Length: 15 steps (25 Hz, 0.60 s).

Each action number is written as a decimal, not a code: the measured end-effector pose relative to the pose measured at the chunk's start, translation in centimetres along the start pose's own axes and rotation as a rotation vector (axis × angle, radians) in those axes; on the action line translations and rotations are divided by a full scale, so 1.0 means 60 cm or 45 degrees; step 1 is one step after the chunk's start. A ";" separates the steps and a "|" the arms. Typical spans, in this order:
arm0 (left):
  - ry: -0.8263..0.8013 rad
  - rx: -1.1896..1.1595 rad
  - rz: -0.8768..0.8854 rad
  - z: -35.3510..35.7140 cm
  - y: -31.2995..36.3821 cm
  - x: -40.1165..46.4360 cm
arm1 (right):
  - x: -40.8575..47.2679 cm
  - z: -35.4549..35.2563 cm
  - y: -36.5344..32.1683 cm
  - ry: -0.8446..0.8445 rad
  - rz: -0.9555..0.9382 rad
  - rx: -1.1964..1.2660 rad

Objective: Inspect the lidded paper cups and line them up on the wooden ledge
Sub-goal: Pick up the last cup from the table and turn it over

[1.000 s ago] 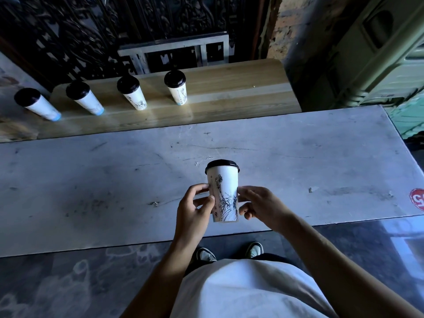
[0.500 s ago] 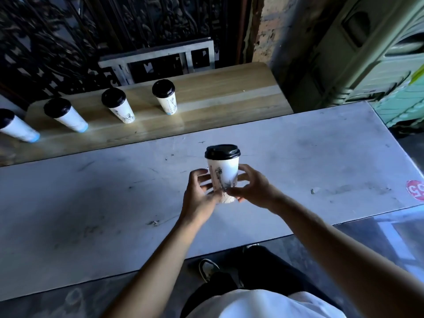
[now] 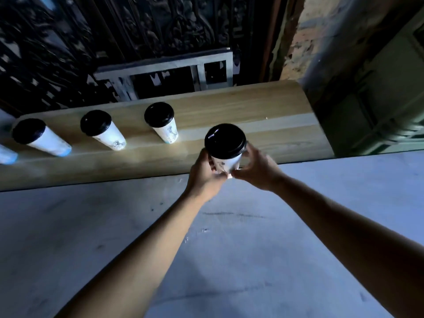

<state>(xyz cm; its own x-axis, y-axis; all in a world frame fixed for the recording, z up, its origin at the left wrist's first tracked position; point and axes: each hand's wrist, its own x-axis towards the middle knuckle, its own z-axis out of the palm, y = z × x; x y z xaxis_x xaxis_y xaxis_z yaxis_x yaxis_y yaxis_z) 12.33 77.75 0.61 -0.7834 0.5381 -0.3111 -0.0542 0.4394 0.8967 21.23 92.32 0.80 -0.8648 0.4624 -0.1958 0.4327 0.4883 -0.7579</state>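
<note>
White paper with a black lid, the held cup point(image 3: 226, 150) sits upright between both hands over the near edge of the wooden ledge point(image 3: 270, 131). The left hand point(image 3: 205, 174) curls its grip round the cup's left side and the right hand point(image 3: 258, 167) wraps the right side near the base. Three lidded cups point(image 3: 160, 121) stand in a row on the ledge to the left, a fourth cut off by the frame edge. The grey table point(image 3: 229, 237) lies below the arms.

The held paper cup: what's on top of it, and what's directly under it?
A black plastic lid caps the white printed paper cup. Both hands, left hand and right hand, cover its base, so whether it touches the light wooden ledge cannot be seen.
</note>
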 end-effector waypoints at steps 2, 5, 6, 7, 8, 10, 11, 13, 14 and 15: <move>0.038 0.024 0.029 0.016 -0.010 0.073 | 0.075 -0.001 0.023 0.017 -0.071 -0.040; 0.094 0.124 0.120 0.035 -0.027 0.157 | 0.167 0.002 0.057 0.015 -0.114 -0.142; 0.111 0.162 0.152 0.038 -0.033 0.178 | 0.190 0.001 0.065 0.010 -0.113 -0.162; 0.125 0.182 0.175 0.042 -0.038 0.197 | 0.208 0.000 0.072 0.004 -0.119 -0.166; 0.141 0.189 0.190 0.046 -0.045 0.217 | 0.228 0.000 0.078 -0.004 -0.137 -0.167; 0.155 0.184 0.211 0.051 -0.055 0.249 | 0.255 0.000 0.089 -0.026 -0.185 -0.176; 0.164 0.183 0.220 0.053 -0.058 0.262 | 0.266 0.000 0.092 -0.035 -0.204 -0.178; 0.187 0.213 0.232 0.059 -0.058 0.279 | 0.281 -0.004 0.094 -0.045 -0.227 -0.197; 0.202 0.225 0.227 0.059 -0.056 0.285 | 0.286 -0.005 0.091 -0.052 -0.233 -0.206; 0.218 0.227 0.226 0.059 -0.055 0.292 | 0.293 -0.007 0.089 -0.062 -0.237 -0.204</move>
<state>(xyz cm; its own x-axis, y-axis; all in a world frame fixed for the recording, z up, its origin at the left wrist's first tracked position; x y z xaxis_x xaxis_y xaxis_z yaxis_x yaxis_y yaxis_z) 0.96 88.29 -8.94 -0.8646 0.4956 -0.0834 0.1905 0.4766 0.8582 8.42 103.34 -6.43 -0.9430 0.3192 -0.0943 0.2960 0.6749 -0.6759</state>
